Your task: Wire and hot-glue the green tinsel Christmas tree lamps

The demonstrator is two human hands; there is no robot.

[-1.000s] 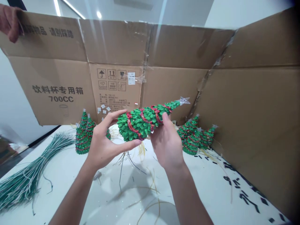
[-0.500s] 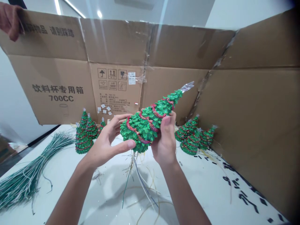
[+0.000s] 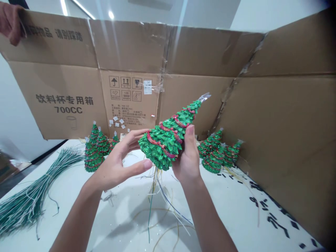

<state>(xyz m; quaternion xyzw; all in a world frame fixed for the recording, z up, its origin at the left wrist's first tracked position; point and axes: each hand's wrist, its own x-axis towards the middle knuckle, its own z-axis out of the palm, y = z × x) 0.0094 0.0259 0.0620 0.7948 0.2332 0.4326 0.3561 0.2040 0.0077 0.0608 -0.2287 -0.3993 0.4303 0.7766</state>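
Note:
A small green Christmas tree (image 3: 168, 140) with red glittery garland is held tilted above the table, its clear wrapped tip pointing up and right. My right hand (image 3: 187, 155) is closed round its right side, the thumb lying along the branches. Beside the wide base, my left hand (image 3: 122, 157) has its thumb and fingers spread apart; the fingertips are partly hidden at the tree's edge, and the thumb tip is close to the lower rim. Several thin wires (image 3: 157, 189), green, blue, white and yellowish, hang from under the base to the tabletop.
More small trees stand at left (image 3: 93, 150) and right (image 3: 213, 159). A bundle of green and white wires (image 3: 34, 192) lies at left. Black bits (image 3: 273, 220) are scattered at right. Cardboard (image 3: 131, 49) walls the table (image 3: 223, 206); another person's hand (image 3: 12, 22) grips its upper left.
The tree has shifted slightly right and turned a little in my right hand. My left thumb has come off the base's face toward its edge. The hanging wires have swung right.

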